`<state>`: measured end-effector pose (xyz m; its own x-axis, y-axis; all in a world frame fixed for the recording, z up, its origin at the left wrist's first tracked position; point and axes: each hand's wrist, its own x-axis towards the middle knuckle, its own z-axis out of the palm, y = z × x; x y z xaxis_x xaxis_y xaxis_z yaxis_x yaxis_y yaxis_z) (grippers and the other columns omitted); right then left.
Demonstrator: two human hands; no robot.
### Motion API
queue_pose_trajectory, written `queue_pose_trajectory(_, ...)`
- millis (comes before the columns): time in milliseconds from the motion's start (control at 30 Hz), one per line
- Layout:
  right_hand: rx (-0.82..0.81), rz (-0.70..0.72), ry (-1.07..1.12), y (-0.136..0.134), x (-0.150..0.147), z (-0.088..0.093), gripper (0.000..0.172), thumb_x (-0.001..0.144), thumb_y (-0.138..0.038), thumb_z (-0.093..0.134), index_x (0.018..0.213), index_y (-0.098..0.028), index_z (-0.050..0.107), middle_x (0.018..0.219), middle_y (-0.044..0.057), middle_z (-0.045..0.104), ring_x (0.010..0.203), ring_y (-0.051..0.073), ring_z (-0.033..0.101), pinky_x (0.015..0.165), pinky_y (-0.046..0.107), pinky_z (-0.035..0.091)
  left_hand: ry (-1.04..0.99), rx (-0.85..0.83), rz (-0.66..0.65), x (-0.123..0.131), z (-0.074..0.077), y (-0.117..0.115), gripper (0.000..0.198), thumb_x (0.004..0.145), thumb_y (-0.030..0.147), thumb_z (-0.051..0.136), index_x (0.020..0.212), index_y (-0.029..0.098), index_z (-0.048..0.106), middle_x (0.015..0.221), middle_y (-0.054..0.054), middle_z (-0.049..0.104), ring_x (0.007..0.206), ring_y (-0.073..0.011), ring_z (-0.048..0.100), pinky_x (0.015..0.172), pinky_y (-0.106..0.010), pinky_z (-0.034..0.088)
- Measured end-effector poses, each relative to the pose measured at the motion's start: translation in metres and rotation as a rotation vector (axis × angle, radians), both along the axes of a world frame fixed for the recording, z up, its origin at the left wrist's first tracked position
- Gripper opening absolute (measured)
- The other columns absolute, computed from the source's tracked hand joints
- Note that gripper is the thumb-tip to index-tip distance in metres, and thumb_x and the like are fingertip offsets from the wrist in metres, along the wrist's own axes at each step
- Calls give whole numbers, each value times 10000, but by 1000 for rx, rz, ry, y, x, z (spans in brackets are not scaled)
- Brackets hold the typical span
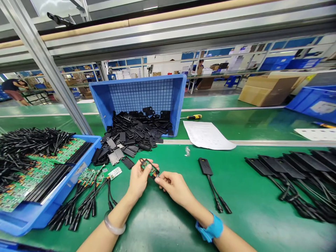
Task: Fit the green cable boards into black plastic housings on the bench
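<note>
My left hand holds a small black housing with a green circuit board seated in it, just above the green mat. My right hand pinches the board's lower right end, where coloured wires leave it. To the left of my left hand lie several loose circuit boards with black cables. A closed black unit with its cable lies to the right of my right hand.
A tipped blue crate spills black plastic covers behind my hands. A blue tray at left holds boards and cables. Several finished black units lie at right. A paper sheet and screwdriver sit farther back.
</note>
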<state>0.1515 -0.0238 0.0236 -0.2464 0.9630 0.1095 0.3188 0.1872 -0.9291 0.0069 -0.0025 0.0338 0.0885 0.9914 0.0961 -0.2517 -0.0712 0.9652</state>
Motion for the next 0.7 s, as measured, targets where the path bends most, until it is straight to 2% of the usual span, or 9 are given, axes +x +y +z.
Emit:
queue_pose_trajectory(167, 44, -113, 119, -1, -4, -6, 273, 761, -392, 605, 595, -180, 568, 528, -19, 549, 485, 116, 455, 477, 220, 338, -14, -11, -9, 1, -1, -1, 376, 750, 405, 681, 965, 138, 528, 896, -108, 698, 821, -225, 674, 747, -335, 525)
queue_pose_trajectory(367, -100, -37, 254, 5, -3, -10, 331, 737, -469, 624, 596, -177, 560, 530, 6, 587, 452, 118, 481, 463, 223, 369, -132, -97, -66, -1, 2, -3, 398, 746, 389, 692, 998, 152, 496, 912, -102, 692, 834, -224, 673, 705, -311, 526)
queue_pose_trajectory(467, -131, -45, 260, 8, -3, -11, 366, 728, -508, 625, 592, -179, 541, 527, 13, 589, 438, 118, 480, 455, 224, 368, -130, -73, -30, 2, 2, -5, 381, 761, 389, 677, 998, 153, 494, 927, -108, 689, 852, -228, 668, 725, -323, 523)
queue_pose_trajectory(600, -100, -105, 211, 10, -4, -14, 368, 727, -512, 614, 586, -183, 530, 512, 14, 583, 435, 122, 478, 449, 225, 362, -32, 34, 37, 5, 2, -8, 344, 783, 395, 649, 983, 153, 509, 947, -118, 687, 884, -227, 656, 779, -343, 511)
queue_pose_trajectory(700, -81, -70, 173, 10, -5, -13, 351, 750, -479, 589, 579, -179, 533, 531, 17, 597, 459, 126, 498, 471, 225, 373, 12, 41, 25, 5, 3, -6, 352, 777, 398, 651, 989, 156, 508, 912, -98, 691, 834, -203, 657, 778, -329, 507)
